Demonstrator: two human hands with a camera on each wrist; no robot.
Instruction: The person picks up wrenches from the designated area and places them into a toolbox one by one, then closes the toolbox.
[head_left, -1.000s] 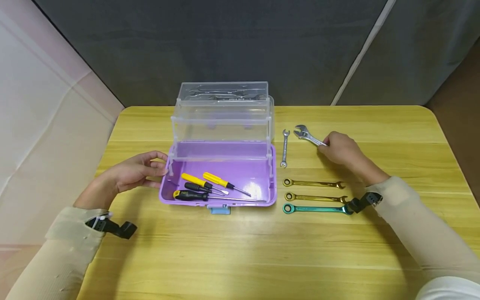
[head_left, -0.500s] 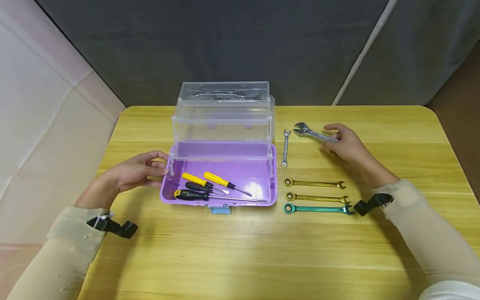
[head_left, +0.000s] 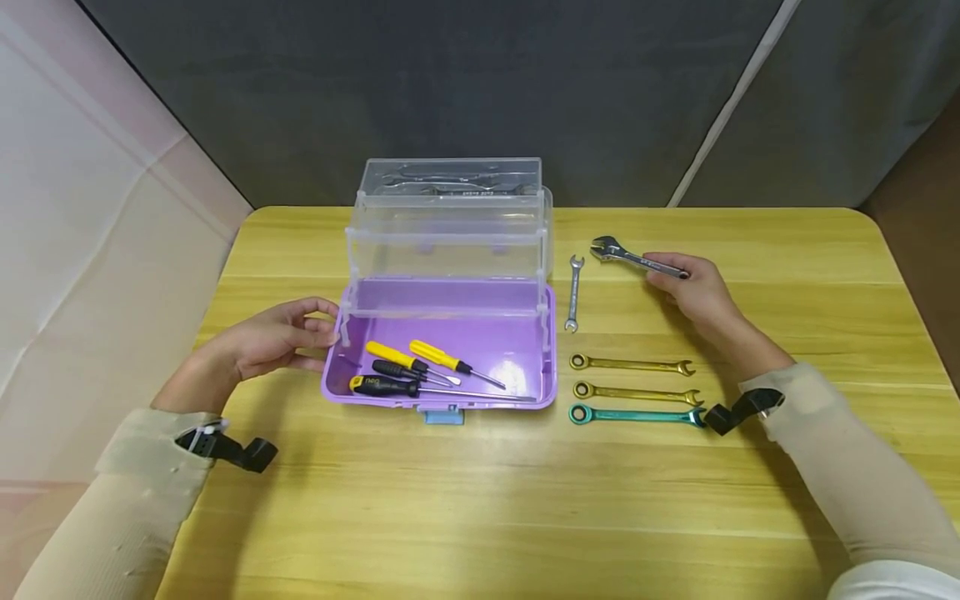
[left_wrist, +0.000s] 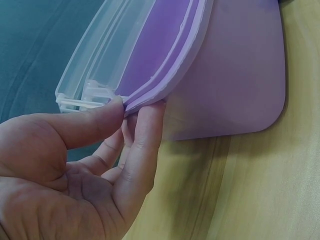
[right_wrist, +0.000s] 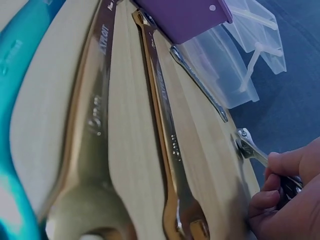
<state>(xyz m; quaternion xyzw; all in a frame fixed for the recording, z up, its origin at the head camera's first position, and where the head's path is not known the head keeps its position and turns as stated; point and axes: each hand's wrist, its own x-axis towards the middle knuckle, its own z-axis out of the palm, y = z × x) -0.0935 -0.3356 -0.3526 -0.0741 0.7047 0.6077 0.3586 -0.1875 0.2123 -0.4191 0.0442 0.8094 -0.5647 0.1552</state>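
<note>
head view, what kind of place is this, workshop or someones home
Probably a staged tabletop setup rather than a real workshop: a wooden table against a grey fabric backdrop, with wrenches in a neat row beside an open purple toolbox.

Wooden table; toolbox; four wrenches.

head looks down – wrists close, sharing toolbox

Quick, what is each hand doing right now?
Left hand: pinches the purple toolbox rim.
Right hand: grips the adjustable wrench by its handle.
</note>
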